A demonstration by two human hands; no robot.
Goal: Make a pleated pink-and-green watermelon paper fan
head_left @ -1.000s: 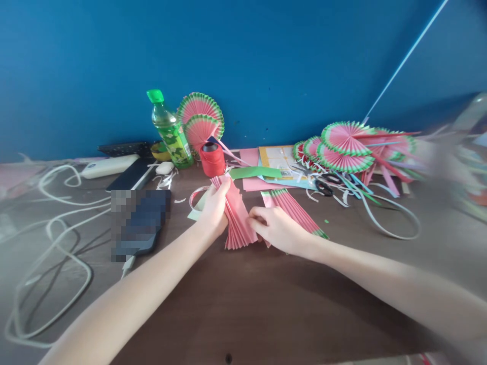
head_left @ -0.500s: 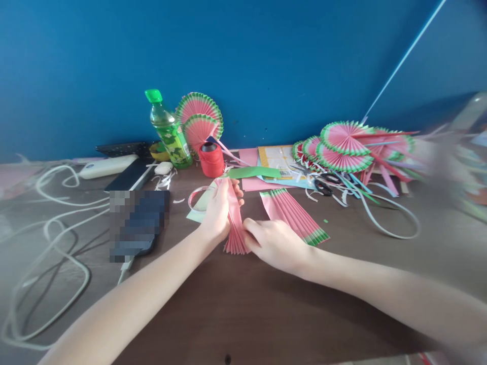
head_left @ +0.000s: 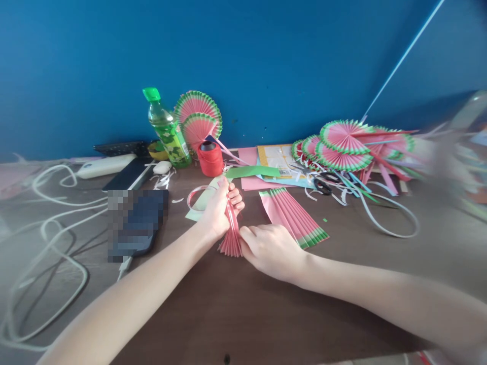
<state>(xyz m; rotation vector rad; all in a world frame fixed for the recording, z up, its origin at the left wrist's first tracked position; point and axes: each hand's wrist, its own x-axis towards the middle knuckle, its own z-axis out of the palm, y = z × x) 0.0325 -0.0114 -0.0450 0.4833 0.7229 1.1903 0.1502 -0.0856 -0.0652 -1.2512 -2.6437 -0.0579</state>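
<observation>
A pleated pink paper strip [head_left: 230, 244] stands between my hands, its folds gathered at the top and fanned out below. My left hand [head_left: 219, 210] is closed around its upper part. The fingers of my right hand [head_left: 272, 251] pinch its lower right edge; the fingertips are partly hidden. Just beyond my right hand lies another pleated pink paper [head_left: 291, 215] with green ends. Beside my left hand, a roll of tape [head_left: 189, 200] rests on a pale green paper sheet [head_left: 194, 215].
Behind are a red thread spool [head_left: 211, 161], a green bottle [head_left: 169, 134] and round paper fans [head_left: 198, 126]. More fans [head_left: 342, 147], scissors [head_left: 322, 186] and paper strips lie at the right. On the left are a phone [head_left: 142, 223] and looping white cables [head_left: 81, 268].
My left hand has squeezed the upper pleats tighter, so the strip looks narrower there. My right hand has shifted slightly left and down along its edge.
</observation>
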